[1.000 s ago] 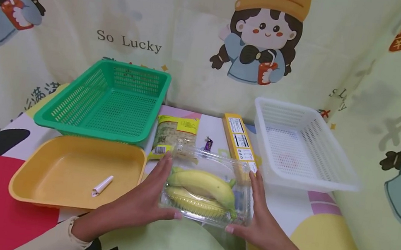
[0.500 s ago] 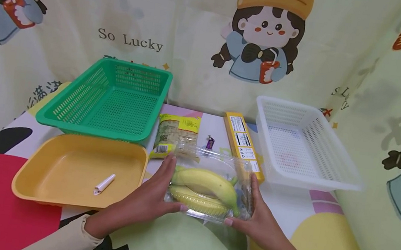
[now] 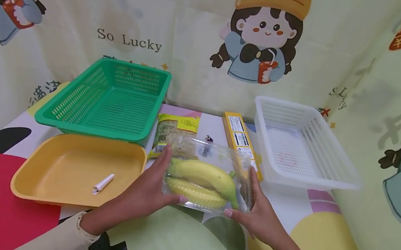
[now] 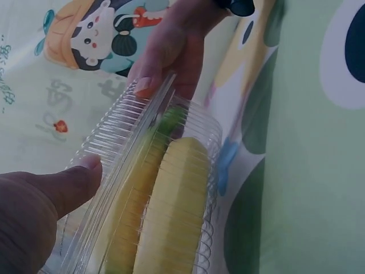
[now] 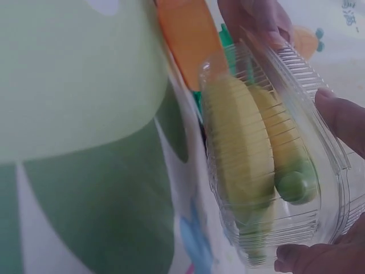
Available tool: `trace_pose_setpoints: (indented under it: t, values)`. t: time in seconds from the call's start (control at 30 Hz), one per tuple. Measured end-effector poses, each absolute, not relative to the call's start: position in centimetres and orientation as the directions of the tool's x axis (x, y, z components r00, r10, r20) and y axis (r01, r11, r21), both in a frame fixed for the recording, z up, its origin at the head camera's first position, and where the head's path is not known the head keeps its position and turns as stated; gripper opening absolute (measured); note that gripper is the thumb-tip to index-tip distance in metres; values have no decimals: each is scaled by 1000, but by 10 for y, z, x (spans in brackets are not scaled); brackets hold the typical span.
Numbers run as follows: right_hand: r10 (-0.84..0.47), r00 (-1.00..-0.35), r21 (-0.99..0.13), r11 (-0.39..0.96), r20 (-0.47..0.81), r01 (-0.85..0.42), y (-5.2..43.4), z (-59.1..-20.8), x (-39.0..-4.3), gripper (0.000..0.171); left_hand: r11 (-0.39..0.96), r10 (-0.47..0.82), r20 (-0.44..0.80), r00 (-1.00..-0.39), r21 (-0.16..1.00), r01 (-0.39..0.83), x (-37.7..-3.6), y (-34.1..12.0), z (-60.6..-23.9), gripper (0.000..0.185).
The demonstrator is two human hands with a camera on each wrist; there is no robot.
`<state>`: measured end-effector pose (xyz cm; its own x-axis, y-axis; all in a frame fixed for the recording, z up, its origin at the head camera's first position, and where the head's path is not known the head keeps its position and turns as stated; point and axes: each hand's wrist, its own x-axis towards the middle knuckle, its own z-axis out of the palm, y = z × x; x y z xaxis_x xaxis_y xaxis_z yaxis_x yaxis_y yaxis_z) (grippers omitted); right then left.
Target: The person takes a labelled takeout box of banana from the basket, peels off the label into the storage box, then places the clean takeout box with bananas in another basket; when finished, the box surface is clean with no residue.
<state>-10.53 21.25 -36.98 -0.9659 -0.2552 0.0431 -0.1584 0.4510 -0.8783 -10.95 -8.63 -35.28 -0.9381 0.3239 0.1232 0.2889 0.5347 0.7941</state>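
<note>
A clear plastic clamshell box (image 3: 221, 153) with ridged sides holds yellow bananas (image 3: 203, 173) with green tips. My left hand (image 3: 145, 189) grips its left end, and my right hand (image 3: 265, 218) grips the right end. Both thumbs lie along the near edge, with the fingers reaching around the ends. In the left wrist view the box is tilted, and the bananas (image 4: 174, 200) show through its ridged wall. The right wrist view has the lid seam (image 5: 311, 131) closed between the hands. Part of the fingers is hidden behind the box.
Behind the box are a yellow-green food packet (image 3: 177, 132), a small purple-wrapped item (image 3: 208, 139) and a long yellow carton (image 3: 238, 136). A green basket (image 3: 99, 134) and a yellow tray (image 3: 58, 153) holding a rolled paper (image 3: 103, 184) stand left. At right is a white basket (image 3: 313, 182).
Both hands have raised the clamshell box a little, up and away in the head view. It now overlaps more of the packet and the purple-wrapped item. The grip stays the same.
</note>
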Motion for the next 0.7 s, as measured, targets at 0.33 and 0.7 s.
trace_pose_setpoints:
  t: [0.33,0.7]
  values:
    - [-279,-958,-880,437,64,-186,207,-355,-106,124,537,301,171,-938,782,315,-105,-93,-340,119]
    - [-338,-932,-935,270,133,-231,188,-333,-119,126,537,313,295,-903,729,425,-116,-121,-314,122]
